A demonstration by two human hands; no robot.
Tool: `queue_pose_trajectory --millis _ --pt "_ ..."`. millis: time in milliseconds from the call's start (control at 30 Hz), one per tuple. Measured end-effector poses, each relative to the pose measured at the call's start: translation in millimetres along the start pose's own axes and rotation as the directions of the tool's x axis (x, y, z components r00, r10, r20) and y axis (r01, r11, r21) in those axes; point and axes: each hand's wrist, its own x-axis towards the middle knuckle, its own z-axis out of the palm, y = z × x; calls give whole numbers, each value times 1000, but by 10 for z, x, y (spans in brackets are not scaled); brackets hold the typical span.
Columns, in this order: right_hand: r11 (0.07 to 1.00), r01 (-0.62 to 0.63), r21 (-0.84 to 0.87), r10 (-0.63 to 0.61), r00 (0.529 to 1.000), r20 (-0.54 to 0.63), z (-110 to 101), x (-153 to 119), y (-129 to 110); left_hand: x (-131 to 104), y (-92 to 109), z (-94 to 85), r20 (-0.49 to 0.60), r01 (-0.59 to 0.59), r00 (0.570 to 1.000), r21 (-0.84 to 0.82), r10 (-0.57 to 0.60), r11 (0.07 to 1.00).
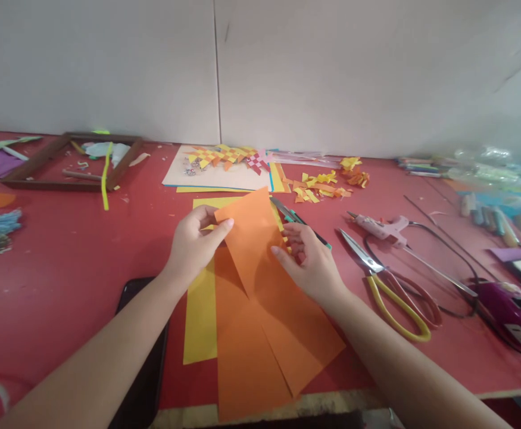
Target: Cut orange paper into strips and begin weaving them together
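My left hand [197, 238] pinches the upper left corner of an orange paper strip [260, 256] between thumb and fingers. My right hand [309, 259] is at the strip's right edge, its fingers loosely curled and apart, the thumb near the paper. The strip slants down to the right, lifted at its top. Beneath it lies another orange sheet [242, 369], reaching the table's front edge. A yellow sheet [200, 322] shows under both at the left. Just beyond my right hand lies a dark cutter [280, 208], partly hidden by it.
Scissors [392, 292] and a pink glue gun [383, 229] with its cable lie to the right. A dark phone [146, 351] is under my left forearm. Woven paper strips [220, 156], paper scraps [323, 187] and a brown frame [55, 185] are farther back. A purple device [510, 310] sits far right.
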Motion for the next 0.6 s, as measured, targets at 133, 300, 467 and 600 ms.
queue_pose_trajectory --millis 133,300,467,600 --pt "994 105 -32 -104 994 36 25 -72 -70 -40 4 43 117 7 993 -4 -6 1000" --pt "985 169 -25 -167 984 66 26 -88 -77 -104 73 58 366 88 929 -57 -61 995" --pt "989 140 40 -145 977 155 -18 -76 -50 -178 117 -31 541 295 746 255 -389 921" --pt "975 179 131 -200 965 171 -39 -76 -51 -203 132 -95 722 216 606 255 -334 942"
